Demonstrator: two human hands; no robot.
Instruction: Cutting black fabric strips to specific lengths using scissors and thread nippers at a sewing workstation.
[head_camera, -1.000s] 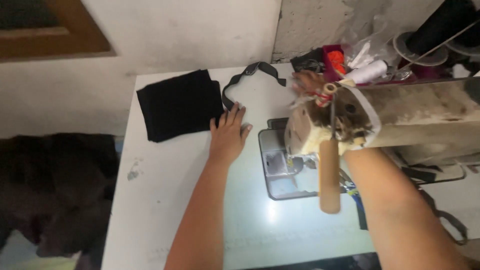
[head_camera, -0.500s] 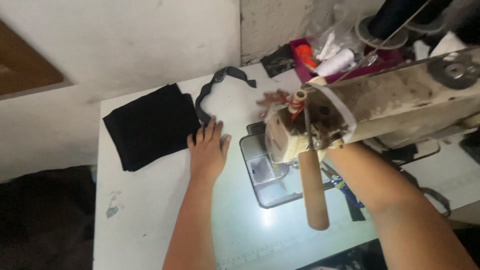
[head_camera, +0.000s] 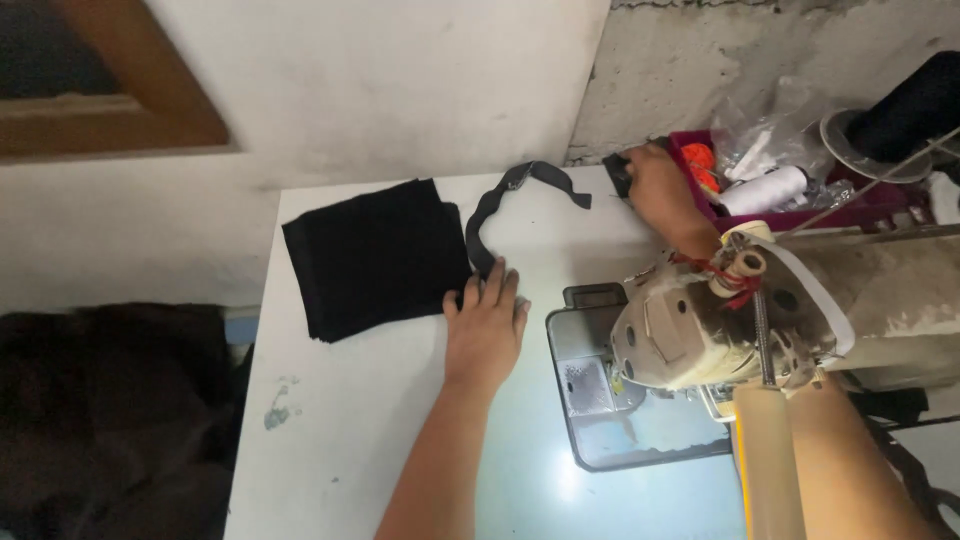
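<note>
My left hand (head_camera: 486, 322) lies flat on the white table (head_camera: 330, 440), fingers spread, its fingertips touching the edge of a folded black cloth (head_camera: 372, 256) and the near end of a curved black strap (head_camera: 505, 207). My right hand (head_camera: 660, 188) reaches behind the sewing machine head (head_camera: 700, 325) to the table's far edge, its fingers closed on a small dark object (head_camera: 618, 172) beside a maroon tray (head_camera: 800, 215). What that object is cannot be told.
The maroon tray holds a white thread spool (head_camera: 765, 188), an orange item and clear plastic bags. A large black thread cone (head_camera: 905, 115) stands at far right. A metal needle plate (head_camera: 610, 400) lies under the machine. Dark fabric (head_camera: 110, 420) is heaped left of the table.
My right hand has moved out from behind the machine head to the table's far edge and closed on the small dark object. The left hand stays flat by the cloth. The view shifted.
</note>
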